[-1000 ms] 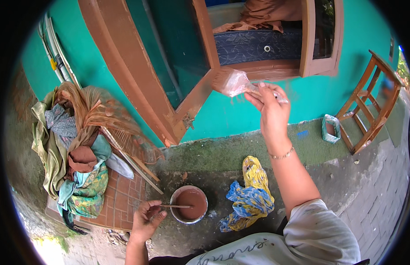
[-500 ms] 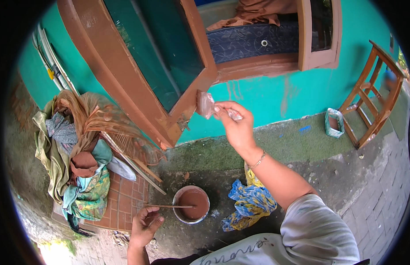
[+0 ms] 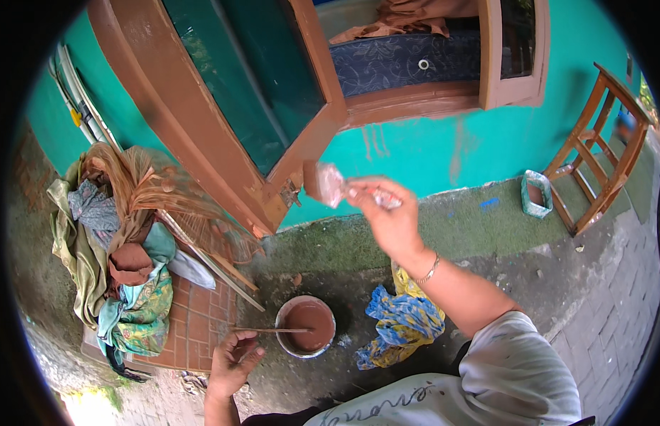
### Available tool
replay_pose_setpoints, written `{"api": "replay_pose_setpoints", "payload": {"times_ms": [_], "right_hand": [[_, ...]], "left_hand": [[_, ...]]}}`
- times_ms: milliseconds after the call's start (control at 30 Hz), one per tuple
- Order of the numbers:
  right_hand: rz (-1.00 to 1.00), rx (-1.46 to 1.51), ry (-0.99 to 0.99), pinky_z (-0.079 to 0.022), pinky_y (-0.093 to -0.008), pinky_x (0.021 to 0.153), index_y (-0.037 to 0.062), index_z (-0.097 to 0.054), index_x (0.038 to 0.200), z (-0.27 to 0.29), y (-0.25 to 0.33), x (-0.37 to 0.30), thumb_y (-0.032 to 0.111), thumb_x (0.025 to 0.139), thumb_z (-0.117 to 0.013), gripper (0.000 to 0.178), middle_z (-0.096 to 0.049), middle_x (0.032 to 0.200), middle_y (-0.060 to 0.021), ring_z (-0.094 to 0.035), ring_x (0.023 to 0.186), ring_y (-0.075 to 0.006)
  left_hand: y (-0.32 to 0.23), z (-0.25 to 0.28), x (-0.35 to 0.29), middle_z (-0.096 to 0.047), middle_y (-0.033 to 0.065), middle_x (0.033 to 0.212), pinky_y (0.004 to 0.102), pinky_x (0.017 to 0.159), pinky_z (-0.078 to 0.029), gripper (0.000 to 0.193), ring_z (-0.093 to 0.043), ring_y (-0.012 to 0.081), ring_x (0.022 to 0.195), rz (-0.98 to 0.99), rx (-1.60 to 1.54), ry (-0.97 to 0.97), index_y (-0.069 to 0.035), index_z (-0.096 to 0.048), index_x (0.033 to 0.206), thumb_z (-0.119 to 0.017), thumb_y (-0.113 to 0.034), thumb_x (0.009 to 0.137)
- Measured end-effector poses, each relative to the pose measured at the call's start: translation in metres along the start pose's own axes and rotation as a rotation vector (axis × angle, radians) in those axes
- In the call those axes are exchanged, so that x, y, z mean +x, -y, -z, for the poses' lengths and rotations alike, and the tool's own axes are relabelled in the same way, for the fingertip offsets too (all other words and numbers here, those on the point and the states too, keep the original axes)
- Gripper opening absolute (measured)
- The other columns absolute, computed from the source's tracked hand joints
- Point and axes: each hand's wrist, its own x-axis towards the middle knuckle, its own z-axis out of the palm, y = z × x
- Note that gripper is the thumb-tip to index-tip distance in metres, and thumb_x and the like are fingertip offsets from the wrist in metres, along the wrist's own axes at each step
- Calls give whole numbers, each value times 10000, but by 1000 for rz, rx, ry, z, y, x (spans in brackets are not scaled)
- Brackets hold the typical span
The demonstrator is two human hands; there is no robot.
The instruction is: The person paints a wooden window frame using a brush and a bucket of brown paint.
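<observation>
My right hand (image 3: 390, 216) grips a wide paintbrush (image 3: 330, 186) wrapped in clear plastic, its bristles brown with paint. The brush is at the lower corner of the open brown window sash (image 3: 312, 142), beside its metal fitting (image 3: 291, 192); whether the bristles touch the wood I cannot tell. Low in the view, my left hand (image 3: 233, 362) has its fingers curled at one end of a thin wooden stick (image 3: 273, 330). The stick reaches over the rim of a round paint bucket (image 3: 282, 344), its other end at the brown paint (image 3: 312, 319) inside.
Cloths (image 3: 134, 312) and brown netting (image 3: 166, 184) are heaped at left. A blue-yellow cloth (image 3: 401, 319) lies right of the bucket. By the turquoise wall (image 3: 415, 153) stand a small paint-stained container (image 3: 536, 195) and a wooden frame (image 3: 607, 156).
My right hand and the brush have moved slightly down and right, lower along the sash corner. My left hand keeps its place by the stick and bucket. The view has shifted a little.
</observation>
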Motion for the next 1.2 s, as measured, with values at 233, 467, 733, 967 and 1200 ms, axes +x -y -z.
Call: {"api": "replay_pose_setpoints", "payload": {"times_ms": [233,467,733,967,1200], "right_hand": [[-65,176,-182,-535,-254,745,-41,-714,948,0,-31,38,24,885,-716,91,-715,911,-85,-655,812,-127],[-304,373,-250,-625,-394,827,-105,-581,1087,29,-32,53,23,919,-658,224,-667,1010,-196,-706,872,-279],[-524,646,-373,-664,-391,726,-104,-537,1050,37,-97,125,34,955,-613,184,-662,942,-230,-712,810,-313],[-535,737,-270,-653,-426,805,-84,-544,1043,51,-98,92,83,963,-638,208,-660,951,-244,-715,868,-337],[-537,635,-136,-645,-418,837,-67,-577,1034,38,-53,46,95,948,-665,204,-668,969,-220,-712,909,-326]], "left_hand": [[-7,-7,2,-644,63,1128,303,952,-503,390,-620,166,1040,5,-4,23,1,-630,1185,-799,-35,835],[1,1,-6,-641,64,1130,305,950,-506,378,-620,169,1038,21,-12,-2,0,-631,1175,-797,-37,838],[-10,-1,-4,-651,75,1109,307,934,-512,384,-619,165,1020,38,27,27,17,-624,1179,-795,-45,842],[-5,7,-10,-654,84,1101,314,929,-518,408,-622,172,1031,61,44,3,20,-619,1193,-803,-73,841],[-4,4,-7,-624,58,1023,260,835,-508,377,-587,123,967,9,48,27,4,-609,1196,-774,-49,861]]}}
